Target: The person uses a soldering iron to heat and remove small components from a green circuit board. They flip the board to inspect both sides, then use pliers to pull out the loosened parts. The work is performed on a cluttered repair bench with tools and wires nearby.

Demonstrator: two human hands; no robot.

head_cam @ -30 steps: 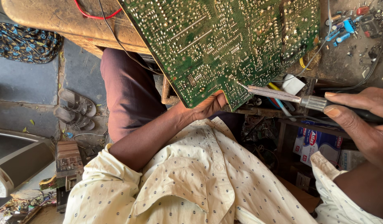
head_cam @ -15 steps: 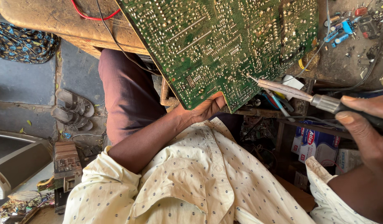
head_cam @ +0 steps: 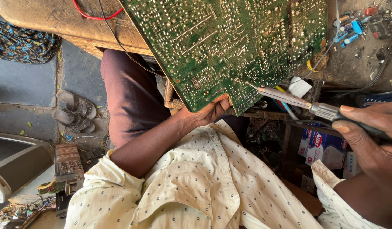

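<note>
The left hand (head_cam: 206, 111) is gripping the near edge of a large green circuit board (head_cam: 230, 46), fingers curled under the notched lower rim and thumb pressed against it, so its grip is closed on the board. The board is standing tilted toward the camera, solder side showing: a flat, glossy green sheet crowded with tiny silver solder dots and thin pale traces, its near edge stepped in angular cuts. It is leaning over the worn, scratched wooden tabletop (head_cam: 56, 19), where a red wire (head_cam: 94, 16) is looping across the far left part.

The right hand (head_cam: 370, 135) is wrapping its grip around the dark handle of a soldering iron (head_cam: 302, 104), whose ribbed metal collar is narrowing into a long, dull tapered shaft. The pointed tip is touching the board's near right edge.

A cream dotted cotton shirt (head_cam: 196, 182) is filling the near view. On the grey floor at left a pair of brown strapped sandals (head_cam: 75, 111) is lying side by side.
</note>
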